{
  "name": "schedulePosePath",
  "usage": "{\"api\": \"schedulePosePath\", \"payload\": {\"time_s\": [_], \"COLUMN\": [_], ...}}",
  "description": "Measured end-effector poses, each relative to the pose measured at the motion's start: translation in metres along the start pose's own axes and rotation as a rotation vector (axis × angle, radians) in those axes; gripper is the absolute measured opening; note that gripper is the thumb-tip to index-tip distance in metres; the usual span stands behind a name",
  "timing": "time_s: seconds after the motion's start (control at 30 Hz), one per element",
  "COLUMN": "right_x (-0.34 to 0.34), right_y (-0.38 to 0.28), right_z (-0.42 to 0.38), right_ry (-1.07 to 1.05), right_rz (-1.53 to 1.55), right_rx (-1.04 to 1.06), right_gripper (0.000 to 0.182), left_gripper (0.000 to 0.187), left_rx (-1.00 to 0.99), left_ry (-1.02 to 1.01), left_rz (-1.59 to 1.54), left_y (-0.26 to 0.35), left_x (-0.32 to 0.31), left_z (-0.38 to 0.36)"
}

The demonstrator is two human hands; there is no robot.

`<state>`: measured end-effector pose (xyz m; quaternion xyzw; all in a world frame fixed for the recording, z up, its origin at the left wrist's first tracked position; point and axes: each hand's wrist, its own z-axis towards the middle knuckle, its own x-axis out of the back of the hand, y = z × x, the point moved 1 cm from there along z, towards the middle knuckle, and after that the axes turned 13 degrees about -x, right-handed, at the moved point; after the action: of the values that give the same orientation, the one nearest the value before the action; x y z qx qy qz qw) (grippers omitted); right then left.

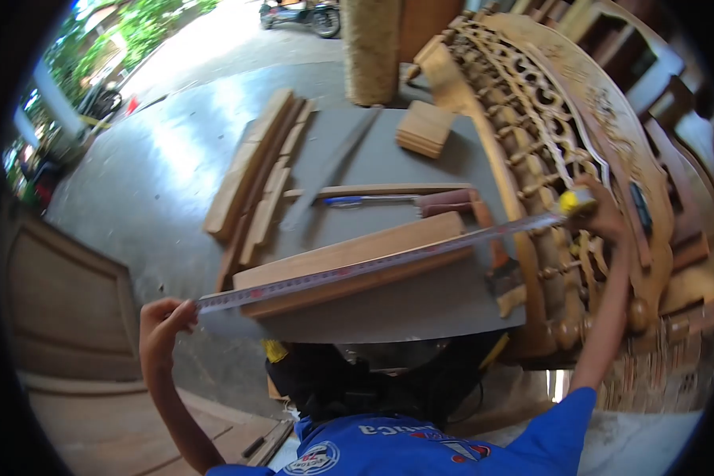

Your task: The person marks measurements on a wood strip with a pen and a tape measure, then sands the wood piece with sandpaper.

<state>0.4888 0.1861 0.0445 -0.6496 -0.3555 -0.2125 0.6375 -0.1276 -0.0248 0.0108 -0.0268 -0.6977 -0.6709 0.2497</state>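
Observation:
A tape measure (577, 201) with a yellow case is gripped in my right hand (604, 213), over the carved wooden bench at the right. Its pale blade (357, 270) is drawn out across to the left, where my left hand (169, 324) pinches the end between thumb and fingers. Under the blade lies a long wooden block (349, 247) on a grey board (389, 313), and the blade slants along the block's near side. Beyond the block are a blue pen (349, 201), a thin wooden strip (309, 192) and a dark reddish piece (448, 201).
Several wooden strips (250, 170) lie on the board's left side. A handsaw blade (337, 155) and stacked wooden squares (424, 127) are farther back. A hammer-like tool (496, 250) lies near the right edge. The carved bench (547, 135) borders the right; a pillar (371, 51) stands behind.

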Motion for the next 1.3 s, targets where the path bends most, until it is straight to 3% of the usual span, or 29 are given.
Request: {"api": "schedulePosePath", "payload": {"time_s": [0.03, 0.1, 0.3, 0.73, 1.3], "right_x": [-0.005, -0.015, -0.025, -0.046, -0.028], "right_y": [-0.008, -0.024, -0.021, -0.025, -0.01], "right_z": [-0.002, -0.003, 0.001, 0.001, -0.011], "right_ry": [0.055, -0.058, -0.075, -0.073, -0.013], "right_rz": [-0.104, 0.038, 0.09, 0.119, 0.174], "right_rx": [-0.012, -0.019, -0.093, 0.026, -0.051], "right_gripper": [0.064, 0.061, 0.062, 0.061, 0.057], "left_gripper": [0.02, 0.02, 0.018, 0.017, 0.017], "left_rx": [-0.008, -0.014, -0.012, -0.035, -0.01], "left_ry": [-0.009, 0.002, -0.007, -0.064, -0.061], "left_rz": [-0.01, -0.014, -0.03, -0.042, -0.017], "left_y": [-0.002, -0.006, 0.003, 0.004, 0.004], "left_x": [-0.002, -0.002, -0.012, -0.012, -0.013], "left_z": [0.001, 0.002, 0.007, 0.014, 0.019]}}
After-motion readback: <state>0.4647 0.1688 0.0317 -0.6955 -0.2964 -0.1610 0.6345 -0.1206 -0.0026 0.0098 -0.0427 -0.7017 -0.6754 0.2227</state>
